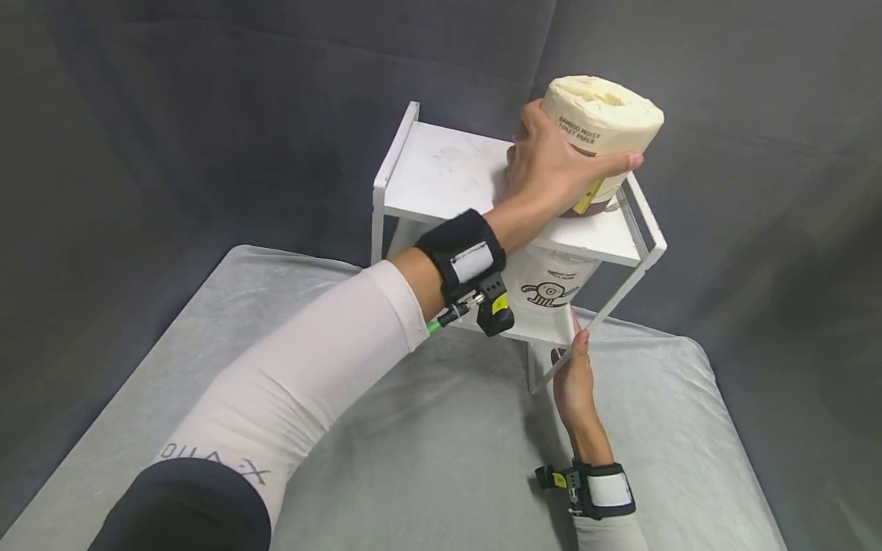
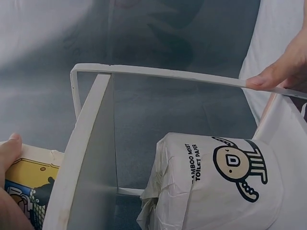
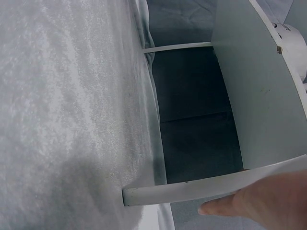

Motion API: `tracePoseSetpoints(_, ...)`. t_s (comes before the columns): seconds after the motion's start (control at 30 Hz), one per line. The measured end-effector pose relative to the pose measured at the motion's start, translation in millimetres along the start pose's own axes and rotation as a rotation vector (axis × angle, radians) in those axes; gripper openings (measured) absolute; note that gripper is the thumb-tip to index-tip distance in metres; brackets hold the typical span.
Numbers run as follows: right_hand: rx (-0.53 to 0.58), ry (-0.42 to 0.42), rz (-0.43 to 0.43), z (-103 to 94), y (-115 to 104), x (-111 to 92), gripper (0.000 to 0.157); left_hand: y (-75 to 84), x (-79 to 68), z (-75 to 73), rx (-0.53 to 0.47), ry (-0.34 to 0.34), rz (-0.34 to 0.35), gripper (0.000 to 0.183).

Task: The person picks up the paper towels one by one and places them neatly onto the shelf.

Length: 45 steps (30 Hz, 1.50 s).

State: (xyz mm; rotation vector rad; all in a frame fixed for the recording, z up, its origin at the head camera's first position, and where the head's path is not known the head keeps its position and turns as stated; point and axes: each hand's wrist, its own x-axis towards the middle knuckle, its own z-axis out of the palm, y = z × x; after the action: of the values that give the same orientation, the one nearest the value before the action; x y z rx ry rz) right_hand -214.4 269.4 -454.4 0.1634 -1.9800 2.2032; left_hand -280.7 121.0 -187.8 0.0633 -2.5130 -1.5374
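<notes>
My left hand (image 1: 551,164) grips a wrapped toilet paper roll (image 1: 602,119), thumb on the near side and fingers round the left. The cream pack, printed "Bamboo moist toilet paper", stands slightly tilted at the right end of the top board of a small white shelf (image 1: 451,164). Low on the shelf's right side, my right hand (image 1: 573,386) holds the thin frame leg (image 1: 609,298); in the left wrist view its thumb (image 2: 263,80) lies along that bar. A second wrapped roll (image 2: 218,184), white with a cartoon figure, sits on the lower board between the two hands.
The shelf stands on a bed-like surface covered in pale grey cloth (image 1: 413,459). Dark grey curtains (image 1: 276,138) hang behind and to both sides. Raised side rails (image 1: 396,145) edge the top board. My left forearm crosses in front of the shelf.
</notes>
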Motion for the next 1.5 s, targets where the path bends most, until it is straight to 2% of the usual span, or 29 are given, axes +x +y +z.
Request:
tracePoseSetpoints(0.37,-0.038,-0.013,-0.008,-2.3,-1.2,-0.2,0.072,2.5,4.4,8.3,0.045,-0.033,-0.001,0.124)
tracePoseSetpoints(0.67,-0.038,0.0,0.008,-2.5,-1.7,-2.1,0.073,5.2,5.8,14.9,0.059,-0.027,0.0,0.123)
tracePoseSetpoints(1.13,-0.04,-0.006,0.004,-3.6,-1.6,-1.6,0.071,6.2,6.5,16.5,0.063,-0.037,0.003,0.122)
tracePoseSetpoints(1.5,-0.02,0.0,0.018,-3.7,-2.0,-2.6,0.075,3.9,7.3,15.4,0.023,-0.049,0.015,0.124)
